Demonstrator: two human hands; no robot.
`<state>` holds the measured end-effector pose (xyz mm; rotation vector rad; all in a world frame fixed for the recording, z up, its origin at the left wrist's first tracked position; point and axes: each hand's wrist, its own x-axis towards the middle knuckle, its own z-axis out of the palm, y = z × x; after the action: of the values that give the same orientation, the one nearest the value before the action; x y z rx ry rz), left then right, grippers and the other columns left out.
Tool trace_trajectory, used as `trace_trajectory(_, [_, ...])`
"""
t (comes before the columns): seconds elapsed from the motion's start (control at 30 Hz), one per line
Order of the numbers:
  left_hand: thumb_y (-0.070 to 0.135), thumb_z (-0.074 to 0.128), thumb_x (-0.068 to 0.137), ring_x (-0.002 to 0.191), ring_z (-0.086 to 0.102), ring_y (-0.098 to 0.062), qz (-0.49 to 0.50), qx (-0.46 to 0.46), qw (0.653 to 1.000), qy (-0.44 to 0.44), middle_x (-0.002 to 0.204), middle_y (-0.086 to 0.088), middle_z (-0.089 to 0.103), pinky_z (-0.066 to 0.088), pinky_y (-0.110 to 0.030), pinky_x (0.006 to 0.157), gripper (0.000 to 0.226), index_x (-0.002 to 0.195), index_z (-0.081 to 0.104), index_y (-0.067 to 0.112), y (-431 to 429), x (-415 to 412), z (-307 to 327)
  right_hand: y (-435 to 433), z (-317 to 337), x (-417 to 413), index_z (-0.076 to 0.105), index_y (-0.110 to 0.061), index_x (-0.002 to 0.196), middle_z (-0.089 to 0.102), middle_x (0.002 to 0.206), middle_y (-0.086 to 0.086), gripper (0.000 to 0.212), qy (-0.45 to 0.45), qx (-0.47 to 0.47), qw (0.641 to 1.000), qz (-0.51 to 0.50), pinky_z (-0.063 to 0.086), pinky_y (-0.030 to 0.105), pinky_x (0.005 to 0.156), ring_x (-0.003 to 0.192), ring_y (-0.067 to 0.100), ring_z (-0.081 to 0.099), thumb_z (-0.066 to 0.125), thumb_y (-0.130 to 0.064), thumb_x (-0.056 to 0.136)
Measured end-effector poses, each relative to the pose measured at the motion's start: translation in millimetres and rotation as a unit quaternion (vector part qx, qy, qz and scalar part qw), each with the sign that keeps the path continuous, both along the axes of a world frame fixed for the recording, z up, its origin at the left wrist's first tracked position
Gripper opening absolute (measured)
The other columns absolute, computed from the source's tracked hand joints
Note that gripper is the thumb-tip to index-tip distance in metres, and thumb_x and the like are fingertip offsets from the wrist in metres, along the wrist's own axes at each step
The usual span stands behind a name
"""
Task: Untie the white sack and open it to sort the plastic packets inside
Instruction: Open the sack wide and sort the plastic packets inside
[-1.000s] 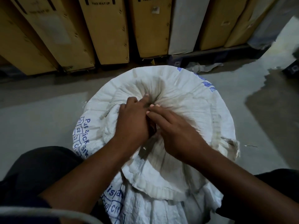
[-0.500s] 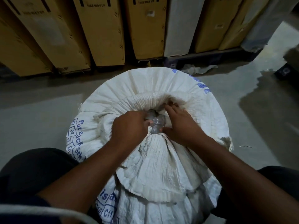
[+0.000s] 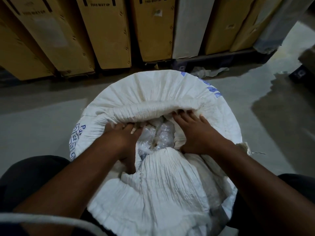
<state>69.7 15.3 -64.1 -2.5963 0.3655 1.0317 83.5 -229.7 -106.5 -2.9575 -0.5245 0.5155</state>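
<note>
The white sack (image 3: 153, 193) stands on the floor between the person's knees. At its mouth, the left hand (image 3: 122, 138) and right hand (image 3: 197, 133) sit apart, fingers hooked into opposite rims, spreading the mouth (tie apparently undone). Between them, plastic packets (image 3: 158, 135) show. Beyond the sack stand cardboard cartons (image 3: 105, 31).

— What do I have in front of me?

— A white sack (image 3: 153, 92) of woven cloth with blue print on its sides, standing upright on the floor, full and round. Its mouth is parted, the crinkled rim folded outward.

— And inside?

— I see clear, shiny plastic packets (image 3: 159, 137) bunched in the opening, near the middle.
</note>
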Motion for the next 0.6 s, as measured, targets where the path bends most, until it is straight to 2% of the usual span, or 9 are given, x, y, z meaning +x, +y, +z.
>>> trace_trajectory(0.1, [0.061, 0.080, 0.071, 0.153, 0.022, -0.031, -0.034, -0.096, 0.994, -0.033, 0.172, -0.004, 0.008, 0.023, -0.050, 0.122, 0.124, 0.164, 0.004, 0.033, 0.9, 2.5, 6.1, 10.7, 19.4, -6.1, 0.033, -0.025, 0.159, 0.027, 0.169, -0.001, 0.092, -0.082, 0.103, 0.991, 0.011, 0.021, 0.035, 0.123, 0.156, 0.020, 0.022, 0.079, -0.036, 0.080])
trace_trajectory(0.17, [0.054, 0.073, 0.079, 0.140, 0.047, -0.023, -0.031, -0.247, 0.965, -0.087, 0.158, 0.001, 0.044, 0.042, -0.044, 0.114, 0.088, 0.156, 0.035, 0.036, -3.2, 5.6, 8.4, 19.0, 26.4, -11.5, 0.054, -0.023, 0.147, 0.045, 0.160, -0.002, 0.068, -0.125, 0.170, 0.977, 0.007, 0.030, 0.023, 0.112, 0.147, 0.017, 0.039, 0.076, -0.024, 0.082])
trace_trajectory(0.23, [0.037, 0.064, 0.086, 0.118, 0.064, -0.016, 0.004, -0.376, 0.914, -0.151, 0.132, 0.006, 0.068, 0.053, -0.040, 0.100, 0.054, 0.140, 0.060, 0.033, -12.3, 7.0, 6.7, 29.6, 22.8, -16.7, 0.066, -0.023, 0.132, 0.061, 0.145, -0.003, 0.050, -0.152, 0.226, 0.962, 0.000, 0.045, 0.028, 0.106, 0.131, 0.018, 0.056, 0.074, -0.016, 0.083])
trace_trajectory(0.3, [0.022, 0.062, 0.088, 0.108, 0.069, -0.015, 0.049, -0.445, 0.874, -0.190, 0.119, 0.005, 0.074, 0.055, -0.036, 0.094, 0.042, 0.129, 0.069, 0.027, -20.8, 7.2, -2.5, 38.4, 14.4, -19.2, 0.065, -0.021, 0.127, 0.065, 0.131, -0.003, 0.047, -0.122, 0.283, 0.951, -0.015, 0.054, 0.039, 0.096, 0.116, 0.019, 0.063, 0.073, -0.012, 0.082])
trace_trajectory(0.37, [0.034, 0.067, 0.084, 0.122, 0.061, -0.021, 0.077, -0.434, 0.878, -0.185, 0.135, -0.001, 0.063, 0.051, -0.038, 0.100, 0.059, 0.141, 0.057, 0.025, -23.0, 6.8, -18.5, 39.2, 5.7, -17.3, 0.052, -0.021, 0.144, 0.056, 0.141, 0.001, 0.069, -0.056, 0.281, 0.957, -0.034, 0.050, 0.037, 0.102, 0.123, 0.022, 0.059, 0.074, -0.017, 0.078])
trace_trajectory(0.4, [0.048, 0.071, 0.080, 0.135, 0.050, -0.025, 0.076, -0.389, 0.902, -0.170, 0.150, -0.004, 0.048, 0.047, -0.042, 0.108, 0.083, 0.153, 0.040, 0.025, -22.4, 5.9, -26.1, 37.0, 1.3, -16.0, 0.039, -0.020, 0.155, 0.046, 0.152, 0.005, 0.087, -0.032, 0.240, 0.970, -0.023, 0.043, 0.035, 0.110, 0.134, 0.025, 0.051, 0.076, -0.025, 0.076])
trace_trajectory(0.47, [0.070, 0.078, 0.067, 0.153, 0.021, -0.032, 0.040, -0.273, 0.953, -0.121, 0.169, -0.009, 0.010, 0.032, -0.052, 0.121, 0.131, 0.164, 0.001, 0.027, -18.0, 2.7, -37.5, 30.6, -8.0, -14.7, 0.008, -0.023, 0.165, 0.015, 0.169, 0.013, 0.119, -0.007, 0.107, 0.994, 0.024, 0.025, 0.043, 0.124, 0.155, 0.031, 0.021, 0.076, -0.053, 0.071])
trace_trajectory(0.53, [0.071, 0.084, 0.061, 0.159, -0.005, -0.032, 0.010, -0.196, 0.979, -0.060, 0.170, -0.005, -0.019, 0.017, -0.057, 0.126, 0.150, 0.160, -0.020, 0.032, -17.6, -2.5, -36.2, 26.7, -9.0, -16.2, -0.012, -0.030, 0.162, -0.011, 0.172, 0.012, 0.135, 0.020, 0.005, 0.999, 0.040, 0.010, 0.054, 0.127, 0.160, 0.030, -0.005, 0.074, -0.072, 0.067])
trace_trajectory(0.6, [0.064, 0.089, 0.061, 0.158, -0.020, -0.029, -0.004, -0.130, 0.991, -0.007, 0.166, -0.004, -0.035, 0.003, -0.065, 0.125, 0.156, 0.155, -0.032, 0.036, -19.2, -8.6, -26.0, 22.8, -3.7, -19.2, -0.020, -0.032, 0.160, -0.023, 0.170, 0.011, 0.144, 0.053, -0.044, 0.997, 0.039, 0.003, 0.063, 0.125, 0.158, 0.030, -0.017, 0.077, -0.076, 0.063])
